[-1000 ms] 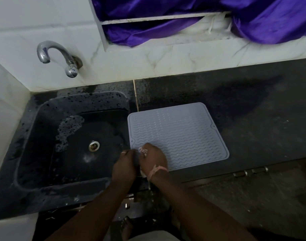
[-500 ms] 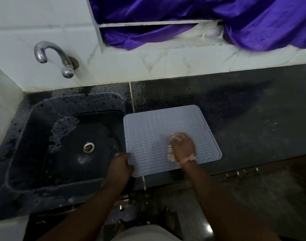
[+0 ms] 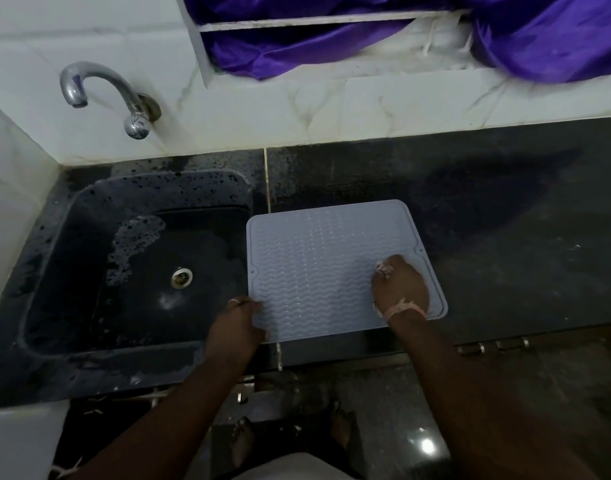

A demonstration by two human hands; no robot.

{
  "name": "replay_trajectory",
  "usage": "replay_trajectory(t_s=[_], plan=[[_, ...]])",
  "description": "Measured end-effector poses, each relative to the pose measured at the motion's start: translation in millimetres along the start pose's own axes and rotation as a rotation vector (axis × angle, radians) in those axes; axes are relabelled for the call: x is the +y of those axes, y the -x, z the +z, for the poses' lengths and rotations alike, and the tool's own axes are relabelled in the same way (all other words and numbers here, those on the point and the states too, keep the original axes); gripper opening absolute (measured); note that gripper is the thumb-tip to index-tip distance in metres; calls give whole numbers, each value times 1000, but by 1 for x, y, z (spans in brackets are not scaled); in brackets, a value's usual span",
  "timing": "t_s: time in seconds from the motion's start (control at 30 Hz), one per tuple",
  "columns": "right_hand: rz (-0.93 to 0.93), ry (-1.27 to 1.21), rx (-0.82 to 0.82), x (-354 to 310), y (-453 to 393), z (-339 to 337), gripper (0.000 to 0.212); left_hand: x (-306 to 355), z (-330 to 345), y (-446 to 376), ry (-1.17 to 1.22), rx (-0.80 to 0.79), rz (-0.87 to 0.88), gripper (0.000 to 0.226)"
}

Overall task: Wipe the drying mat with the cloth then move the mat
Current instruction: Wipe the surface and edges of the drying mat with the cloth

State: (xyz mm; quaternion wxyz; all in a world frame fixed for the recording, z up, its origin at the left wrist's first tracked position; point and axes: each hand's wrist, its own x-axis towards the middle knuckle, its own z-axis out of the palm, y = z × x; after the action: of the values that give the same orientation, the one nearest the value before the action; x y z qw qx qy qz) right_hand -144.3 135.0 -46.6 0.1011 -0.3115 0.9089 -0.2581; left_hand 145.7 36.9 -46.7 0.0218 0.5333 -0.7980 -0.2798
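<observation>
A pale grey ribbed drying mat (image 3: 318, 265) lies flat on the dark counter, just right of the sink. My right hand (image 3: 399, 289) presses down on the mat's near right part, closed over a small pinkish-white cloth (image 3: 383, 268) that peeks out at the fingertips. My left hand (image 3: 236, 323) grips the mat's near left corner, thumb on top of the edge. Most of the cloth is hidden under my right hand.
The black sink (image 3: 134, 265) with soap foam and a drain sits left of the mat; a chrome tap (image 3: 103, 88) juts from the white tiled wall. Dark counter (image 3: 522, 244) stretches right. Purple fabric (image 3: 505, 39) hangs in the window recess above.
My right hand has slid the cloth across the mat from its near left corner to its near right part. My left hand has stayed holding the near left corner.
</observation>
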Motion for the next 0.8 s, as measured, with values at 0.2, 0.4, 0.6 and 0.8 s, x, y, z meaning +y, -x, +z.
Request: replay_trajectory(t_s=[0.2,0.4,0.6,0.8], plan=[[-123,-132,-143,-52,41,32,9,-3,-3,3,0,-16,20,60],[-140,-237,-258,-91,60,60,6,-14,-5,8,11,-17,65,62],[-152,-310,-382,-125,73,86,9,-22,-2,11,-1,9,96,62],[1,-604,-620,-151,68,94,6,-27,2,14,67,35,100,48]])
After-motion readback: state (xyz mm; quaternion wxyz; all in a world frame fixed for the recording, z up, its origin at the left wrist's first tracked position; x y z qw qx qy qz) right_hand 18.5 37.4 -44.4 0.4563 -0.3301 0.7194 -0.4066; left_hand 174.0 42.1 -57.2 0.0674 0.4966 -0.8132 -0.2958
